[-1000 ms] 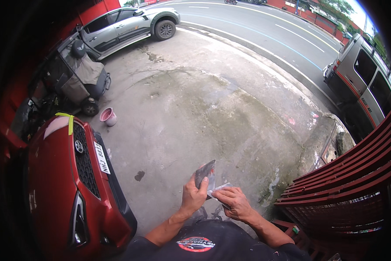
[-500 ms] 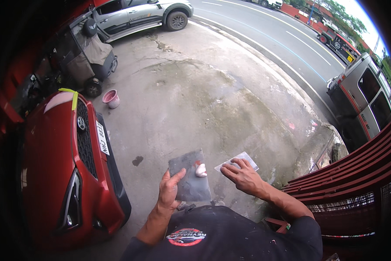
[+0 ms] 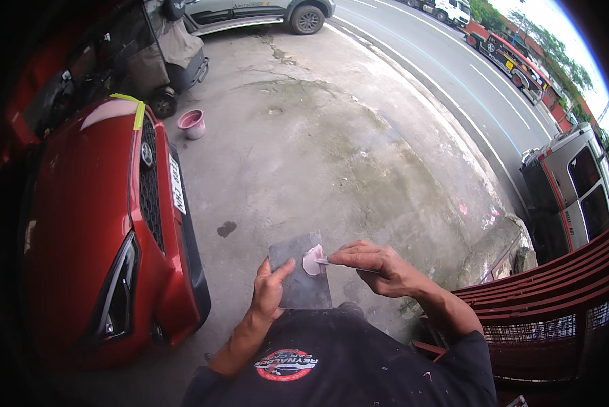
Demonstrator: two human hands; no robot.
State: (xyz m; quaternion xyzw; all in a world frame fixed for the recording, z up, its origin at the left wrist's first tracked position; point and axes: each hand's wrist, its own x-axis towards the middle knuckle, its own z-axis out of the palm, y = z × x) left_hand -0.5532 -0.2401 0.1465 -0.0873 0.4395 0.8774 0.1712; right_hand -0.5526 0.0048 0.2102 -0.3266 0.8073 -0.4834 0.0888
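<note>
Gripping the left edge of a flat, rectangular, dull grey plate [image 3: 304, 290], the person's left hand [image 3: 266, 292] is clamped on it, thumb laid across the upper face and the other fingers mostly hidden. The plate is in front of the black short-sleeved shirt [image 3: 365, 353]. On its upper right part lies a smooth, rounded dab of pinkish-white paste [image 3: 312, 260]. The person's right hand [image 3: 384, 268], just right of the plate, is closed on a thin, flat, pale spreader [image 3: 323, 262], seen nearly edge-on, its tip touching the right side of the paste.

To the left stands a glossy red car [image 3: 81, 203], with yellow-green tape [image 3: 139, 114] along the edge of a pale pink patch [image 3: 110, 112] on its bonnet. Near the car's front, a round pink bucket [image 3: 193, 125] sits on the stained grey concrete ground [image 3: 284, 173]. At the right is a dark red slatted metal gate [image 3: 535, 292], and beyond it a silver-grey van [image 3: 576, 183] with a red stripe
</note>
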